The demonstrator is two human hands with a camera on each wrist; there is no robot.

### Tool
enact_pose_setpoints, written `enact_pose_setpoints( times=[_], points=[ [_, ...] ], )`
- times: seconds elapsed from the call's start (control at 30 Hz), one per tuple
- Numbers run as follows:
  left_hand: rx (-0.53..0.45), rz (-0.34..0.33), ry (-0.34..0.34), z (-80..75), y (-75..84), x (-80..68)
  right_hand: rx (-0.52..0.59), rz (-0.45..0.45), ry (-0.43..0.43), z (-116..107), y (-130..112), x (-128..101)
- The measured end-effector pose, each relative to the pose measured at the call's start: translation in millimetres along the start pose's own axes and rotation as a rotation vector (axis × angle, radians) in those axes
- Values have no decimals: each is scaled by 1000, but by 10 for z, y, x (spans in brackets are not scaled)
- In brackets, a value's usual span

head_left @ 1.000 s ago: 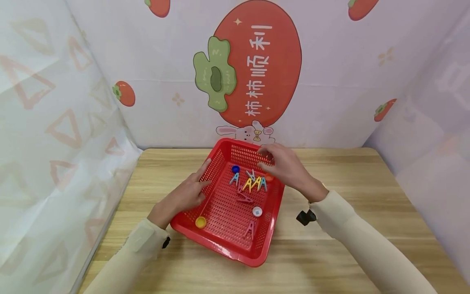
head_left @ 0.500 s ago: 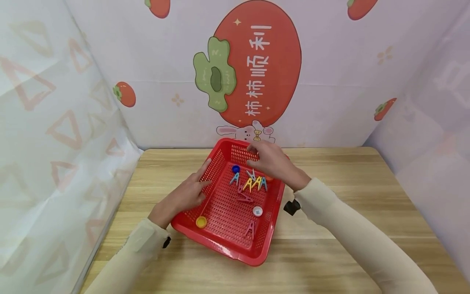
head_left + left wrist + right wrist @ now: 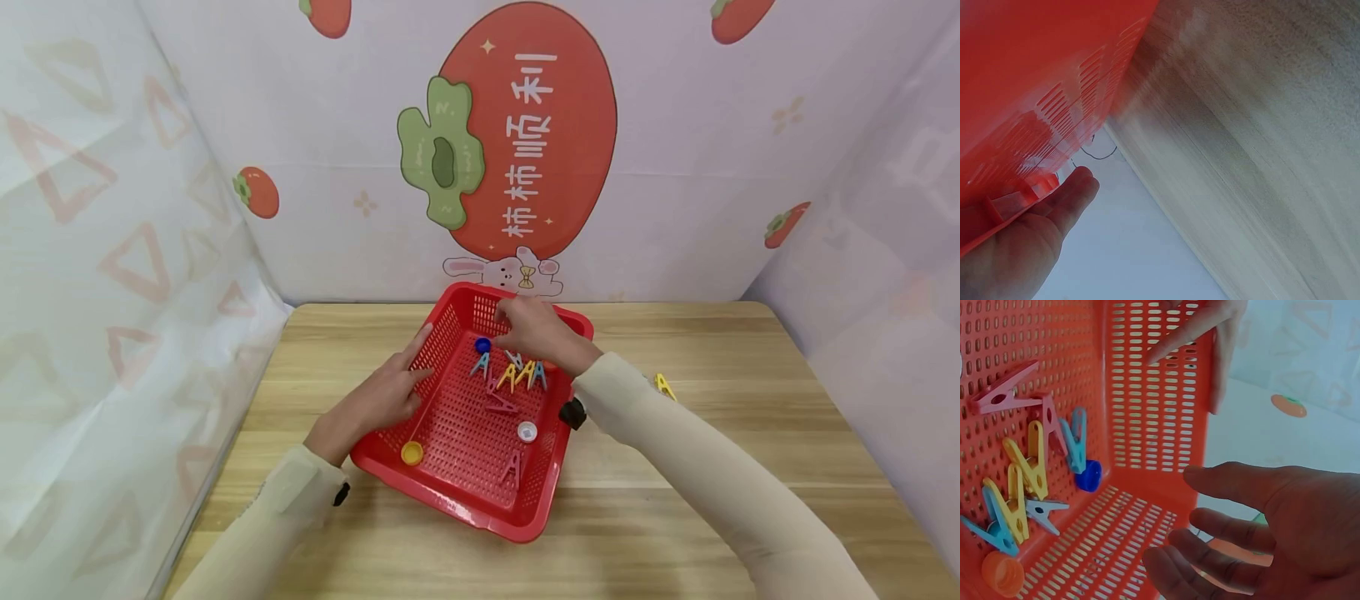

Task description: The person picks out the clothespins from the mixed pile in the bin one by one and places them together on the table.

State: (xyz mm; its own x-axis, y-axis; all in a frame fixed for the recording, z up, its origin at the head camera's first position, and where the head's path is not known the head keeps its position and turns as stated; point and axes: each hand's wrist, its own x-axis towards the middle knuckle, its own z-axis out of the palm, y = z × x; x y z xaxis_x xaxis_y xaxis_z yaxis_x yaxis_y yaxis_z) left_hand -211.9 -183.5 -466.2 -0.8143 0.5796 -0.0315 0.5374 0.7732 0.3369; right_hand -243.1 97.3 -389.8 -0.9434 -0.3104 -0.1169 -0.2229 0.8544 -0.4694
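Observation:
A red perforated basket (image 3: 457, 500) sits on the wooden table. My left hand (image 3: 386, 392) holds its left wall, thumb inside and index finger straight along the rim; a finger (image 3: 1066, 200) lies under the rim. My right hand (image 3: 517, 327) hovers inside the basket near the far wall, fingers spread and relaxed (image 3: 1235, 531), holding nothing. Just left of its fingertips lies a blue cap (image 3: 482, 344). Below the hand lies a cluster of blue, yellow and pink clothespins (image 3: 519, 373). An orange cap (image 3: 1002, 573) lies beside them.
A white cap (image 3: 527, 431), a yellow cap (image 3: 411, 452) and a pink clothespin (image 3: 512, 468) lie in the basket's near half. One yellow clothespin (image 3: 663, 385) lies on the table to the right. Printed walls enclose the table on three sides.
My right hand has moved left and deeper into the basket, toward the blue cap. Its sleeve shifted, uncovering the yellow clothespin on the table. The left hand and basket stayed put.

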Motion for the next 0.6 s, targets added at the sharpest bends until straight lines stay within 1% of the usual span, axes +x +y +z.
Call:
enact_pose_setpoints(
  times=[0.2, 0.3, 0.4, 0.53, 0.6],
  points=[
    [1, 19, 15, -12, 1, -7, 12, 15, -33, 49, 0, 33],
    [5, 24, 23, -11, 1, -7, 21, 39, -55, 76, 12, 49],
    [7, 20, 17, -8, 2, -7, 40, 59, -100, 128, 83, 93],
    [5, 12, 7, -2, 3, -10, 42, 87, -155, 185, 111, 100],
    [4, 11, 5, -1, 4, -12, 8, 99, -175, 216, 119, 101]
  ],
)
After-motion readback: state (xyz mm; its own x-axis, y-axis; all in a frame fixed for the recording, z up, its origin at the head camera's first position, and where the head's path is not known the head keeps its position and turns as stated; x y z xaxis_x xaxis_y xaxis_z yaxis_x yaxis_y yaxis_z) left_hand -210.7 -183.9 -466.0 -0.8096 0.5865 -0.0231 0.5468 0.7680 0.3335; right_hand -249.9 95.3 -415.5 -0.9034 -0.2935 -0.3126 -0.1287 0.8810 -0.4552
